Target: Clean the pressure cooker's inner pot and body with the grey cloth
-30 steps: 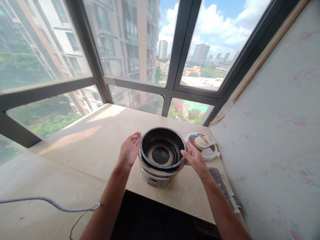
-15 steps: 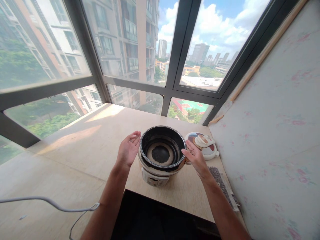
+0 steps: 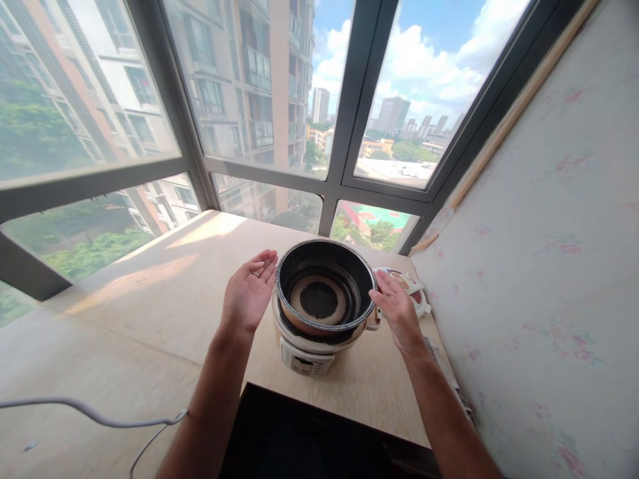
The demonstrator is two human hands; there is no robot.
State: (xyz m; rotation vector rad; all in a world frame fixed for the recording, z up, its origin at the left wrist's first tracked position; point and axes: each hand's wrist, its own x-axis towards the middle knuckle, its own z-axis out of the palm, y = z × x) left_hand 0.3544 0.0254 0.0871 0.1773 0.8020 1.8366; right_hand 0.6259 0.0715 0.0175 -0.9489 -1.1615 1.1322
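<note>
A round black-lined inner pot [image 3: 324, 258] sits partly raised above the white rice cooker [image 3: 305, 362], its copper-toned outer wall showing at the front. My left hand [image 3: 248, 293] is at the pot's left rim, palm turned up and fingertips against the edge. On the opposite side, my right hand [image 3: 398, 311] has its thumb at the rim and its fingers along the outside. Between them the two hands hold the pot. Its bottom shows a pale ring around a dark centre. How far the fingers reach under the rim is hidden.
The cooker's lid [image 3: 422, 298] lies on the wooden surface [image 3: 150, 319] behind my right hand. A grey cable [image 3: 94, 414] runs in from the left near my left forearm. Windows stand behind, a flowered wall [image 3: 539, 266] on the right, and a dark edge [image 3: 299, 432] in front.
The inner pot has risen a little out of the cooker, between both hands. More of its outer wall shows, and it covers part of the view of the lid. The camera has shifted slightly.
</note>
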